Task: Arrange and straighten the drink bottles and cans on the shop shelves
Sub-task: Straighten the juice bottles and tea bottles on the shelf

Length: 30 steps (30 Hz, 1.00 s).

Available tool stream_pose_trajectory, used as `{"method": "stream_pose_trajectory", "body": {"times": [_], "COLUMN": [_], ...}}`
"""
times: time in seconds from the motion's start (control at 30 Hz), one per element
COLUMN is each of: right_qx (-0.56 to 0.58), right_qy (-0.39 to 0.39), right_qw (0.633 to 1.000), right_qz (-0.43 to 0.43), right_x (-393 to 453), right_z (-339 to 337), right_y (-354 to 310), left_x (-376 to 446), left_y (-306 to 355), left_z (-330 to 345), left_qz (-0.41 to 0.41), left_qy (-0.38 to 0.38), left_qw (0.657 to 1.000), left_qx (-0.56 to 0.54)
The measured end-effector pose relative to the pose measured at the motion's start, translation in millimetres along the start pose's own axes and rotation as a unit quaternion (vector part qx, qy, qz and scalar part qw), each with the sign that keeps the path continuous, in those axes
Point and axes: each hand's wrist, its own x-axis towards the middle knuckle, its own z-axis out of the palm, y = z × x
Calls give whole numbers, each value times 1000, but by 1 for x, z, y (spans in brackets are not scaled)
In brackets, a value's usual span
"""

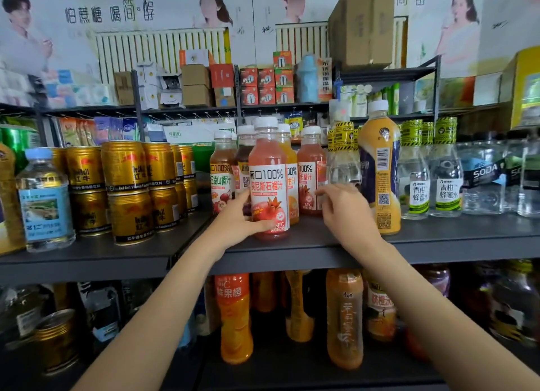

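Observation:
A pink pomegranate juice bottle (268, 183) with a white cap stands upright near the front edge of the dark shelf (321, 244). My left hand (238, 219) grips its lower part, thumb across the label's bottom. Behind it stand more juice bottles: a hawthorn one (221, 171), an orange one (290, 171) and a second pomegranate bottle (310, 171). My right hand (344, 208) reaches in just right of that second bottle, fingers bent toward it; whether they touch it I cannot tell. A tall yellow-orange bottle (380, 168) stands right of my right hand.
Stacked gold Red Bull cans (128, 192) and a water bottle (43, 198) fill the shelf's left side. Clear honey-water bottles (432, 183) and soda water bottles (485, 180) stand at the right. The lower shelf holds orange drink bottles (235, 317). Boxes sit on the upper shelf (204, 108).

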Motion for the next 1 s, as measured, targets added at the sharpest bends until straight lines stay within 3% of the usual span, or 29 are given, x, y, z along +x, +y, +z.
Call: {"method": "stream_pose_trajectory", "body": {"times": [0.1,0.2,0.37,0.8,1.0], "right_qx": [-105,-174,-65,-13,14], "right_qy": [114,159,93,83,76], "right_qw": [986,971,989,992,993], "right_qz": [-69,-26,95,94,91], "right_x": [-12,-16,-16,-21,-23], "right_z": [-10,-13,-21,-22,-24], "right_y": [15,34,55,60,61], "left_x": [16,34,50,68,77], "left_y": [4,5,7,23,29], "left_z": [25,49,81,106,111], "left_qz": [21,42,63,26,20], "left_qy": [6,40,110,132,123], "left_qw": [1000,992,956,924,926], "left_qx": [21,116,264,357,356]}}
